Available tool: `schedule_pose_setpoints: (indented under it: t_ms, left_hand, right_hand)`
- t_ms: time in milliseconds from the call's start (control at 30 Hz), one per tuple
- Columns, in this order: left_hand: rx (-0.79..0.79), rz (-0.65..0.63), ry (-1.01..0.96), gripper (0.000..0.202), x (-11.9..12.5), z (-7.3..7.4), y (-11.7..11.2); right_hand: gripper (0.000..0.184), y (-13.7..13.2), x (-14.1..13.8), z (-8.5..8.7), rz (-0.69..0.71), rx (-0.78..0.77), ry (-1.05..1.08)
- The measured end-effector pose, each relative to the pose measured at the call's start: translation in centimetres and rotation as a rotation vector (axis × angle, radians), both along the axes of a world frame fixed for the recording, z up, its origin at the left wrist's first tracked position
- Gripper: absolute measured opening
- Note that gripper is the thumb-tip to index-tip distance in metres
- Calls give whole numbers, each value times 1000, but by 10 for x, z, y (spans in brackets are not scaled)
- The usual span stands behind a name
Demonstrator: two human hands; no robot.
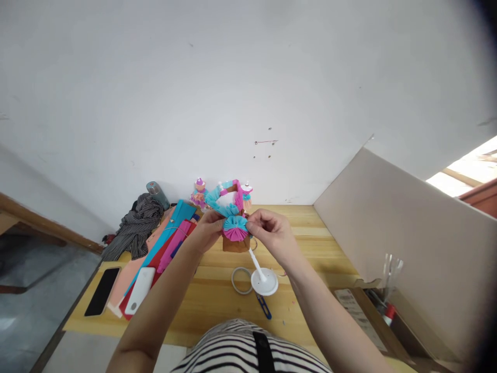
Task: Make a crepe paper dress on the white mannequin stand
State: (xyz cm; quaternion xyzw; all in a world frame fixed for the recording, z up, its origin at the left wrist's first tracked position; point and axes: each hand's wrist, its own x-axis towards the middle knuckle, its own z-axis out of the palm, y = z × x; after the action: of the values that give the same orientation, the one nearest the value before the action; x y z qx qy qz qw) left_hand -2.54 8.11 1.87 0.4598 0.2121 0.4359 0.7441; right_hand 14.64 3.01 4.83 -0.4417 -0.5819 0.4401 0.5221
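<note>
Above the table, a pleated rosette (235,228), blue on top and pink below, is held up between my hands. My left hand (209,229) pinches its left edge. The fingers of my right hand (268,227) close on the opposite edge. Brown crepe-like material (236,244) hangs beneath the rosette. Just behind it is a loop of blue, pink and brown ruffled strips (221,205); how it joins the rosette is hidden. Below my right hand, a white stand (264,282) with a round base leans its stem toward the rosette.
A grey ring (241,281) and blue thread snips (264,305) lie near the stand. On the left are coloured sheets (176,223), a white device (140,290), a phone (102,291), striped cloth (145,217) and a bottle (157,194). A cardboard box (365,316) stands right.
</note>
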Motion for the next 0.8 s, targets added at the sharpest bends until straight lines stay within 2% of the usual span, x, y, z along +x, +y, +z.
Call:
schedule_pose_setpoints:
  t_ms: [167, 233, 300, 433, 567, 667, 800]
  left_hand:
    - [-31, 30, 15, 33, -2, 4, -1]
    - [-45, 52, 4, 35, -2, 7, -2]
    - [-50, 68, -6, 36, -2, 8, -2]
    - [-28, 40, 17, 32, -2, 5, -2]
    - [-6, 0, 26, 32, -3, 0, -1]
    - [-3, -1, 22, 33, -3, -1, -1]
    - [-5, 0, 24, 31, -4, -2, -2]
  right_hand:
    - [15, -3, 6, 4, -39, 337, -352]
    - [17, -5, 8, 6, -35, 434, -417]
    - [13, -6, 9, 8, -39, 461, -407]
    - [6, -6, 6, 10, -81, 415, -292]
    - [5, -2, 1, 12, -66, 367, -292]
    - [13, 1, -1, 9, -61, 272, -254]
    - [13, 3, -3, 5, -5, 107, -105]
